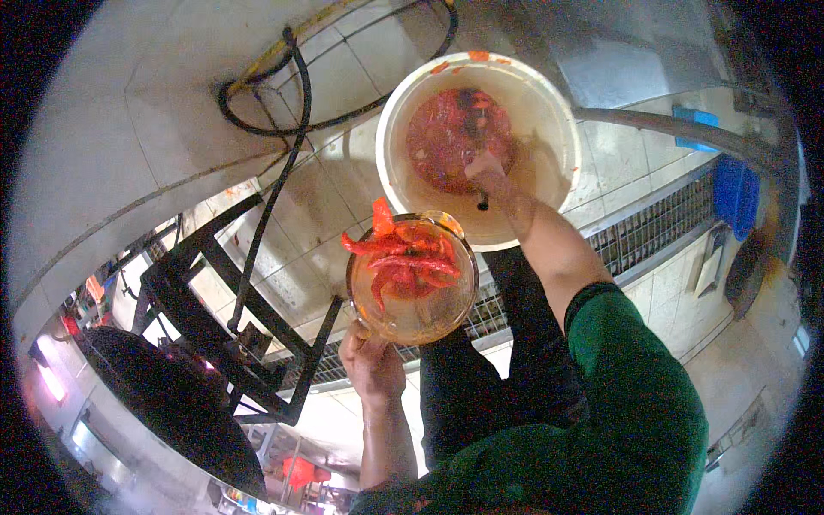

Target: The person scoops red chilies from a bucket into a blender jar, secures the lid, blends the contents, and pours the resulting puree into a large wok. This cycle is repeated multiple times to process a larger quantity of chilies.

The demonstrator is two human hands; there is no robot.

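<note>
My left hand [373,365] is closed around the handle side of a see-through, amber-tinted jug [438,322]. Long red chili peppers [408,257] lie in the jug, one poking past its rim. Just beyond it, on the right, stands a round white bucket [558,159] holding a wet red mash [446,142]. My right hand [487,176] reaches down inside the bucket with its fingers closed around a utensil. That utensil's dark handle end [482,202] sticks out below the fist; its far part is hidden or blends into the dark patch in the mash.
A black hose [300,112] loops over the tiled floor at the upper left. Below it stands a black metal frame [257,318]. A drain grating [652,227] crosses the floor by my legs. On the right are a thick pipe [669,127] and a blue object [736,193].
</note>
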